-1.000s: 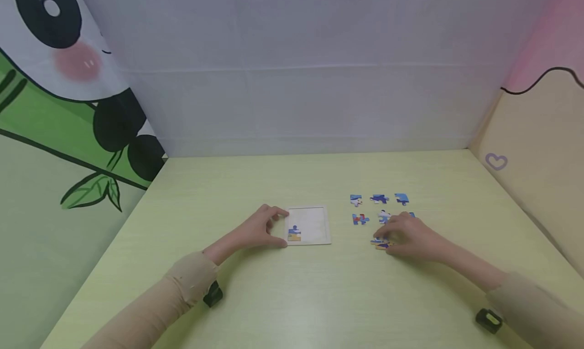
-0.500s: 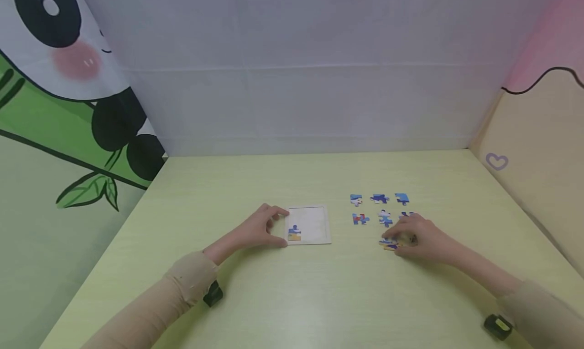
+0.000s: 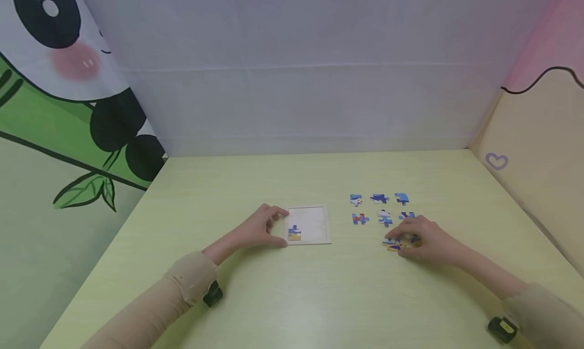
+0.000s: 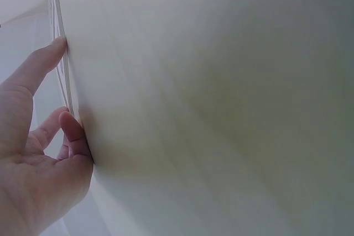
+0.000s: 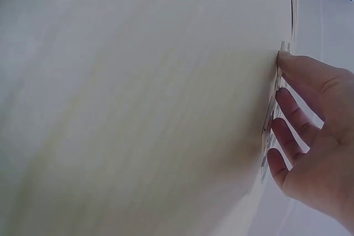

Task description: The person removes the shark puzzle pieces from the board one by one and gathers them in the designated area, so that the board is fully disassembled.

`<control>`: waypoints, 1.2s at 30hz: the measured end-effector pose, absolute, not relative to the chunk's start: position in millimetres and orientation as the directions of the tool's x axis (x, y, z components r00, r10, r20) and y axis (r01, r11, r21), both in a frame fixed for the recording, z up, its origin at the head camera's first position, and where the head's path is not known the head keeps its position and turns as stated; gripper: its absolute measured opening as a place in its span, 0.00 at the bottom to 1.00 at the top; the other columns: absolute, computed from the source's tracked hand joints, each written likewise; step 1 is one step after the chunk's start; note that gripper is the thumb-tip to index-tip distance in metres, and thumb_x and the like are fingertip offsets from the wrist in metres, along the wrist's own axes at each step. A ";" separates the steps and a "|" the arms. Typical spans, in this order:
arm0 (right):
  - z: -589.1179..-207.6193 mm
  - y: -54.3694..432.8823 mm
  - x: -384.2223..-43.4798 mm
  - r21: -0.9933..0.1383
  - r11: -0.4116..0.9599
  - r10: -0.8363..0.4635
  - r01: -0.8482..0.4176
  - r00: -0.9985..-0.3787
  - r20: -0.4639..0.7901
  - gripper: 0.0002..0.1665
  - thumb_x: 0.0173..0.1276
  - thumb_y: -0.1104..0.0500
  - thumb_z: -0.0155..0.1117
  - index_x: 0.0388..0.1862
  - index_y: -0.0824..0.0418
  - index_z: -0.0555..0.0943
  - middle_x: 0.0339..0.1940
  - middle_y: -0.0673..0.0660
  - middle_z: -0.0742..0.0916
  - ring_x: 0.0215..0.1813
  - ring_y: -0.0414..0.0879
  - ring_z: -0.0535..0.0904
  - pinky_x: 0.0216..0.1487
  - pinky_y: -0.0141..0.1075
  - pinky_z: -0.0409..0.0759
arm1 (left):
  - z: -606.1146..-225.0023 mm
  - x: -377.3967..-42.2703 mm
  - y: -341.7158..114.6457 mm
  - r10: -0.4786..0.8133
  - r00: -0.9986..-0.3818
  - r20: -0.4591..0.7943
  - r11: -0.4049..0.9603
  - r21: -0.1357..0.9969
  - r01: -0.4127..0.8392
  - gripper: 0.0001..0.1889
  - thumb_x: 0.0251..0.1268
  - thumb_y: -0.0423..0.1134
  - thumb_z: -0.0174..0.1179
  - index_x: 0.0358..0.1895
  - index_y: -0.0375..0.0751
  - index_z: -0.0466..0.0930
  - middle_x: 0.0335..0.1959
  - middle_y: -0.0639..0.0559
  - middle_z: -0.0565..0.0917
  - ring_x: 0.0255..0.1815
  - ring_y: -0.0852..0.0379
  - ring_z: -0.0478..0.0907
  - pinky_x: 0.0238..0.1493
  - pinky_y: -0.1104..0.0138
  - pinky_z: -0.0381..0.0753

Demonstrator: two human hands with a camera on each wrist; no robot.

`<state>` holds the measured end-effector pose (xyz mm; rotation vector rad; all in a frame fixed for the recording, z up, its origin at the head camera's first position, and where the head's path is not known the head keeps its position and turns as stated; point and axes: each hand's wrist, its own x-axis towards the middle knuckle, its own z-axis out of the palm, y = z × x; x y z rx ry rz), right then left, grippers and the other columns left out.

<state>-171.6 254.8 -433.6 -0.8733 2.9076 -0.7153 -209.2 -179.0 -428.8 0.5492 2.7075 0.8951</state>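
My left hand (image 3: 259,229) holds the left side of a square white puzzle frame (image 3: 312,225), thumb near its lower corner and index finger near the upper one. A blue and yellow puzzle piece (image 3: 294,233) lies inside at lower left. On the right, my right hand (image 3: 426,241) pinches a blue and yellow piece (image 3: 391,244) low on the table between thumb and index finger. Another piece (image 3: 414,238) shows partly under that hand. In the right wrist view, the thumb and curled fingers (image 5: 290,111) line the edges of thin pieces.
Behind the right hand, loose puzzle pieces lie in two rows, among them a white and blue one (image 3: 356,200), a dark blue one (image 3: 379,199) and a red and blue one (image 3: 360,219). A pale cloth wall (image 3: 315,111) stands along the table's back edge.
My right hand has shifted to the right, with the pinched piece sliding along under its fingertips. Pieces behind it show more fully now. The left hand and the frame stay put.
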 end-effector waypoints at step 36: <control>-427.2 258.1 -171.4 -0.441 0.743 -0.535 -0.504 -0.843 0.063 0.20 0.57 0.57 0.75 0.49 0.41 0.86 0.48 0.45 0.87 0.49 0.44 0.74 0.47 0.41 0.67 | -421.3 -202.5 -177.5 0.402 -0.909 -0.110 0.763 0.590 0.266 0.39 0.47 0.47 0.78 0.67 0.50 0.72 0.53 0.45 0.72 0.44 0.54 0.69 0.44 0.66 0.72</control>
